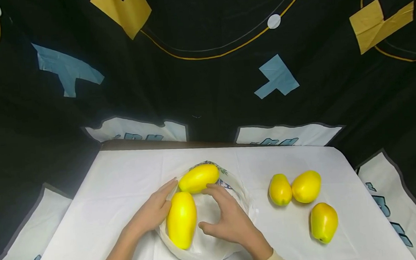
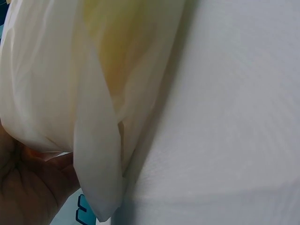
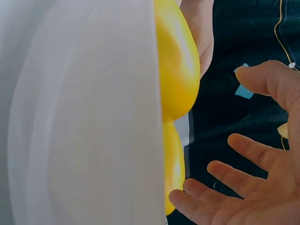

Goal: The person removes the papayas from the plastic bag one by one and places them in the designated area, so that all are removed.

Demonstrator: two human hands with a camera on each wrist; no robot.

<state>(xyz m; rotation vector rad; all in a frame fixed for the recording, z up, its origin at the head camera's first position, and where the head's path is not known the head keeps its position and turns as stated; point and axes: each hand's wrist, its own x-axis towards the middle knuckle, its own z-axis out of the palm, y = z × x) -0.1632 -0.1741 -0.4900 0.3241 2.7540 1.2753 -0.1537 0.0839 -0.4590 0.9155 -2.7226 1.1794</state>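
Note:
Two yellow mangoes lie in an open white plastic bag (image 1: 202, 256). One mango (image 1: 181, 220) points toward the front at the bag's left; the other mango (image 1: 199, 179) lies crosswise at the back. My left hand (image 1: 151, 211) rests along the bag's left side, its fingers extended beside the mangoes. In the left wrist view, that hand (image 2: 35, 187) is partly hidden behind the bag wall. Over the bag's right half, my right hand (image 1: 230, 217) has its fingers spread, fingertips near the back mango. The right wrist view shows this hand (image 3: 262, 173) with nothing in its grasp.
To the right of the bag, three more mangoes lie on the white-covered table (image 1: 117, 172): a small mango (image 1: 280, 189), a mango beside it (image 1: 307, 186), and a mango (image 1: 324, 222) nearer the front. A black patterned cloth (image 1: 205, 94) hangs behind the table.

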